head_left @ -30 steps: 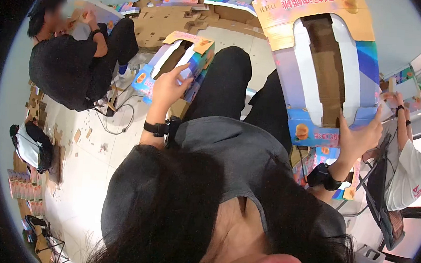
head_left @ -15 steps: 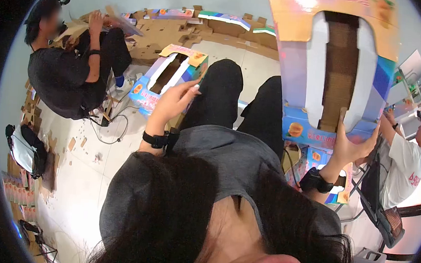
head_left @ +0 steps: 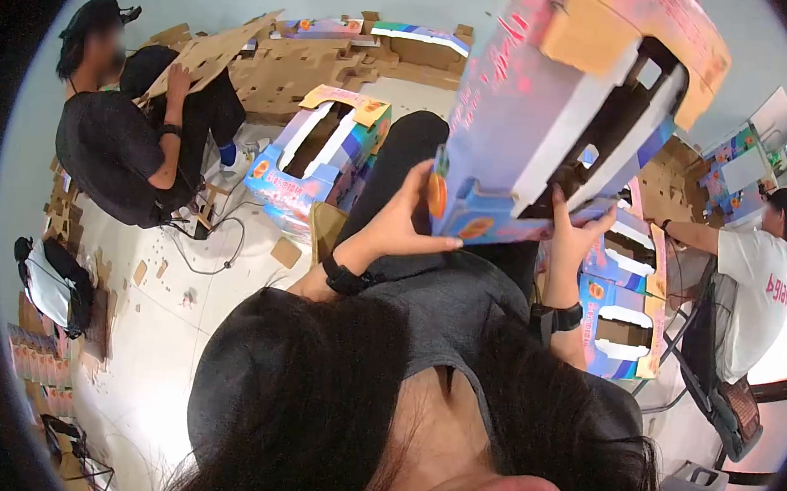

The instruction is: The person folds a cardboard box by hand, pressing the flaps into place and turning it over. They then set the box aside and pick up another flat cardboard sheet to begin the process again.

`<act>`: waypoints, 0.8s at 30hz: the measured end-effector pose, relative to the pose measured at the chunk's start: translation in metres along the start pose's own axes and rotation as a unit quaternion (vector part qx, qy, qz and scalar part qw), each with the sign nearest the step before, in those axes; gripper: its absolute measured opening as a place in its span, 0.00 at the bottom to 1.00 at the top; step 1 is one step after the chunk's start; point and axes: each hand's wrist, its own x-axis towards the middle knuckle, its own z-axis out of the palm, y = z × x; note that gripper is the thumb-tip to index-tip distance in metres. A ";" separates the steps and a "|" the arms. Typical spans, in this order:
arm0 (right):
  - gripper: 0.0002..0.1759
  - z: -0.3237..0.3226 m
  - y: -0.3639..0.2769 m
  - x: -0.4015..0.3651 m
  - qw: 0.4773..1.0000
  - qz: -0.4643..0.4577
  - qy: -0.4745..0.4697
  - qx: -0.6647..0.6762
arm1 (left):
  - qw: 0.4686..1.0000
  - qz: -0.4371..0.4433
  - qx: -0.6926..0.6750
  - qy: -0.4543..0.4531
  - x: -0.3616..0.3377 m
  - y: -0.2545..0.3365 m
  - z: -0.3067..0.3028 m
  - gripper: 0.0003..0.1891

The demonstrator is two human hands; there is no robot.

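A printed cardboard box point(head_left: 529, 132) in orange, lilac and blue is held up tilted above my lap. Its top has a long dark opening between white flaps. My left hand point(head_left: 400, 219) grips the lower left corner, with the thumb along the bottom edge and fingers on the side. At the lower right, my right hand point(head_left: 578, 236) holds the edge, its thumb at the opening and the other fingers partly hidden. A similar box point(head_left: 274, 187) stands on the floor to the left of my knee.
More such boxes point(head_left: 594, 323) stand to my right. At the left, a seated person point(head_left: 112, 153) holds a cardboard sheet point(head_left: 215, 55). Another person point(head_left: 756, 280) sits on a chair at the right. Cardboard sheets point(head_left: 305, 75) lie along the wall; a cable point(head_left: 229, 243) crosses the floor.
The box has swung left and tilted. My left hand has come from the floor box to grip its corner. The person at the left has lowered an arm and turned the cardboard sheet.
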 end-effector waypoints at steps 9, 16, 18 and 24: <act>0.52 -0.050 -0.028 0.029 0.981 -0.144 -0.131 -0.011 | 0.994 0.021 -0.089 0.053 -0.002 -0.033 -0.008 0.56; 0.30 -0.042 -0.079 0.028 0.821 -0.491 -0.210 -0.201 | 0.990 -0.033 -0.134 0.022 -0.004 -0.040 -0.014 0.58; 0.26 -0.031 -0.074 0.032 0.756 -0.524 -0.320 -0.228 | 0.995 -0.041 -0.093 0.003 -0.005 -0.040 -0.015 0.60; 0.32 -0.028 -0.042 0.024 0.727 -0.590 -0.269 -0.224 | 0.998 -0.025 0.000 -0.058 -0.009 -0.038 -0.019 0.58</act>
